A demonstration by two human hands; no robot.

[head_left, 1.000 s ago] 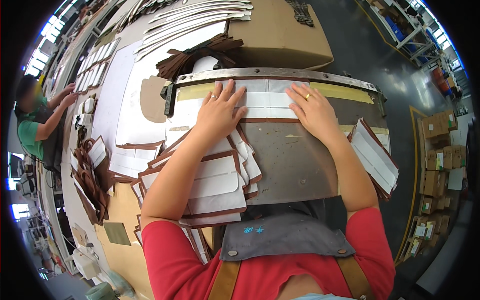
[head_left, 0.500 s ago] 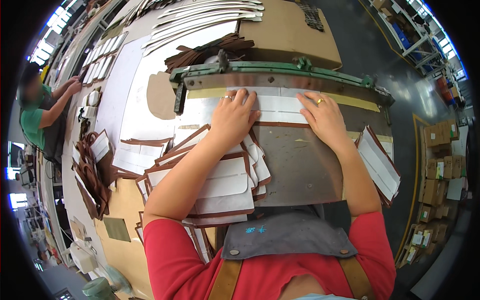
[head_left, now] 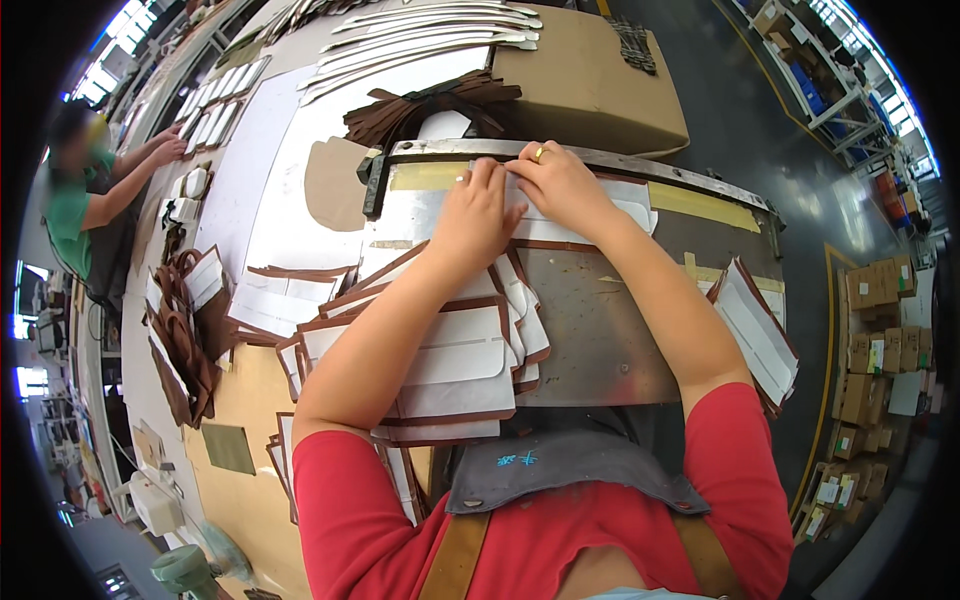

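upper centre of frame: left hand (head_left: 474,220), right hand (head_left: 568,195) at white panel (head_left: 637,205), can't tell if pinching; likely aligning edge; next needs squaring along metal bar (head_left: 650,169).

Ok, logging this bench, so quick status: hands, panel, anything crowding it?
Left fingers and right fingers close together near far edge of brown-edged white panel. Panel partly covered. Metal bar just beyond; panel stack below left forearm.
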